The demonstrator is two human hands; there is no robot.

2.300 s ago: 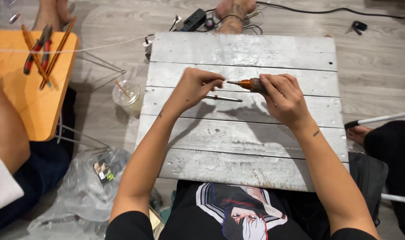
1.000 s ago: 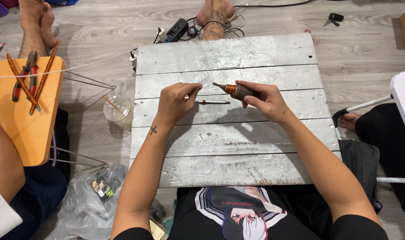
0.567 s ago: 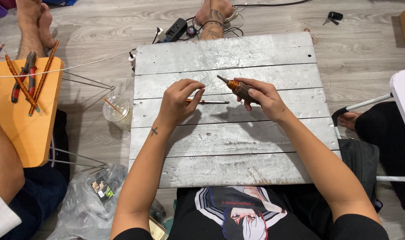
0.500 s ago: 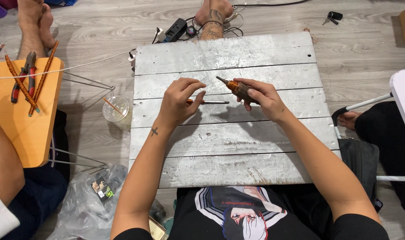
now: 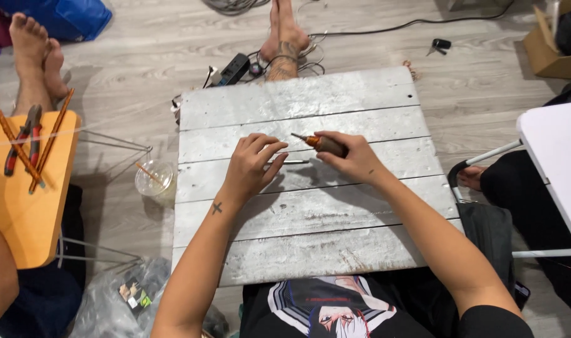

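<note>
On the whitewashed plank tabletop [image 5: 310, 244], the right hand [image 5: 354, 159] grips a brown-handled soldering iron [image 5: 320, 143]. The left hand [image 5: 251, 168], fingers curled loosely, pins a thin metal rod [image 5: 293, 162] near its tip.

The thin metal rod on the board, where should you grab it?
Best guess: pinch the rod at its bare right end, coming from above. It lies flat on the board, the left hand covers its left end, and the right hand holds a tool just behind.
</note>
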